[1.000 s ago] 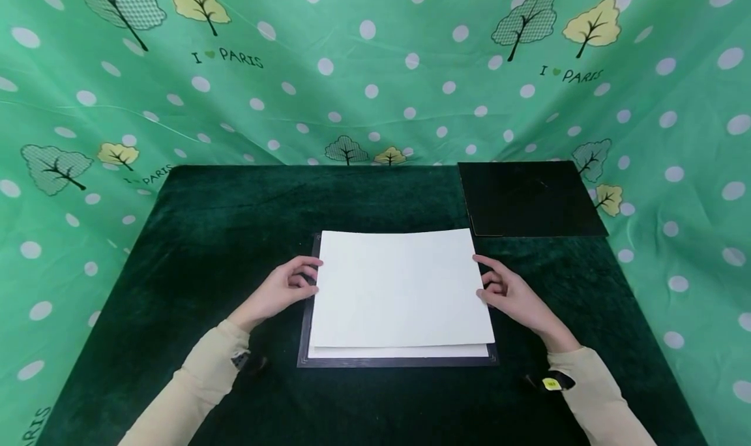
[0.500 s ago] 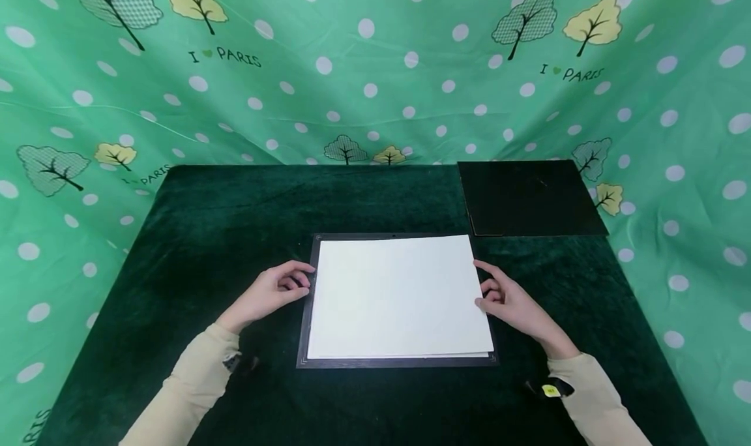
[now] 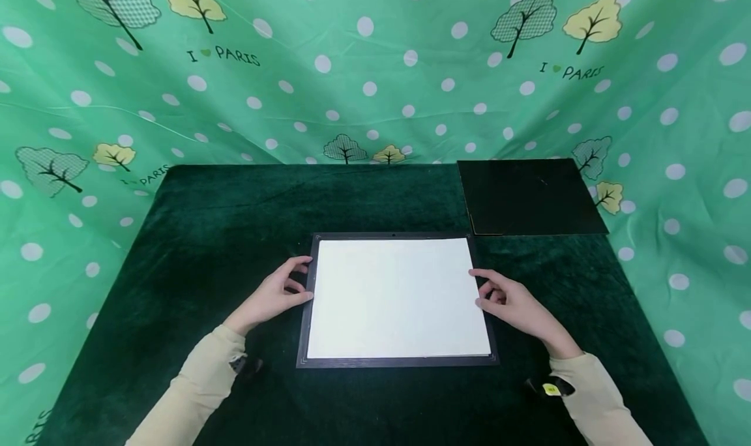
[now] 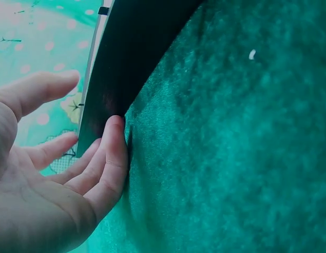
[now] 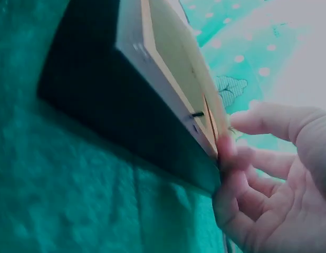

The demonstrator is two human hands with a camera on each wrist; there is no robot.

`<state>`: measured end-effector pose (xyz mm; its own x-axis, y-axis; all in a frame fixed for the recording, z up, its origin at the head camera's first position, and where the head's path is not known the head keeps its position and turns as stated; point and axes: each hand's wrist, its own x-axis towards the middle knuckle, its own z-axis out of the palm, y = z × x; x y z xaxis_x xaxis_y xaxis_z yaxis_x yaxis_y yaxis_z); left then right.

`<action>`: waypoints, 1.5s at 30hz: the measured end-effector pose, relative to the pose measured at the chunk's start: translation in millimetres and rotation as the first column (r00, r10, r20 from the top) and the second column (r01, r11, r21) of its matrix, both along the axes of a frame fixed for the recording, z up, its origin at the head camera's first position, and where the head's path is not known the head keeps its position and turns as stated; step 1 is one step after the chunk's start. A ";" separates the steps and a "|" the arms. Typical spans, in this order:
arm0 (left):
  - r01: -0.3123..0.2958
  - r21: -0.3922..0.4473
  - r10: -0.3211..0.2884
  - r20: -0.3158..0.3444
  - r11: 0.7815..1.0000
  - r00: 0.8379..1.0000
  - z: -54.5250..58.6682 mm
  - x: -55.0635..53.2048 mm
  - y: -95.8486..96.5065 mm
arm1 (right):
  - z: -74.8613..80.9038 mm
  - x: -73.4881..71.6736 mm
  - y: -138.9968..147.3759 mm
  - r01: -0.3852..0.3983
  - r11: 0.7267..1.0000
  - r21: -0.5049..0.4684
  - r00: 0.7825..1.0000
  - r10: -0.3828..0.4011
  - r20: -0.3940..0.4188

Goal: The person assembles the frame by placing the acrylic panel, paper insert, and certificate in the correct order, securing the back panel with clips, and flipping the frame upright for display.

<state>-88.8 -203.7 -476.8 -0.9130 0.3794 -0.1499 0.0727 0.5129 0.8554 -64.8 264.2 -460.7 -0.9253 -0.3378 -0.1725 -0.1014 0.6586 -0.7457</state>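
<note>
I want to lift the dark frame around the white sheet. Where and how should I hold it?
Probably hold the dark frame midway along both short sides, left hand from the left, right hand from the right: it lies flat, and both wrist views show a raised outer side to press against.

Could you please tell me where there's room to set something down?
Bare dark green velvet cloth lies behind the dark rectangular frame, left of the flat black panel, and in front of the frame, between the cream sleeves. Crowded: the frame, bearing a white sheet, and its sides, by the left hand and right hand.
</note>
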 end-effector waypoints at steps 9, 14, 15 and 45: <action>-0.034 -0.005 0.034 0.001 0.999 0.999 -1.3 0.5 4.3 | -6.7 -0.1 6.0 0.017 1.000 -0.016 1.000 -0.017 -0.015; -0.066 -0.006 0.066 -0.018 0.998 0.998 -3.6 -0.5 7.8 | -12.5 -0.4 4.6 0.042 0.999 -0.034 0.998 -0.044 -0.039; -0.073 -0.003 0.073 -0.019 0.997 0.997 -3.7 -0.8 8.1 | -13.1 -1.1 4.2 0.049 0.998 -0.029 0.997 -0.051 -0.052; -0.146 0.011 0.144 0.117 0.989 0.983 1.9 -68.0 14.3 | -19.2 -76.7 -10.0 0.288 0.957 -0.024 0.949 -0.289 -0.122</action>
<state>-156.8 -189.4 -474.8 -0.9355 0.2481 -0.2516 -0.1014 0.4936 0.8637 -141.5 254.2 -479.9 -0.9973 -0.0538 -0.0497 0.0010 0.6691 -0.7432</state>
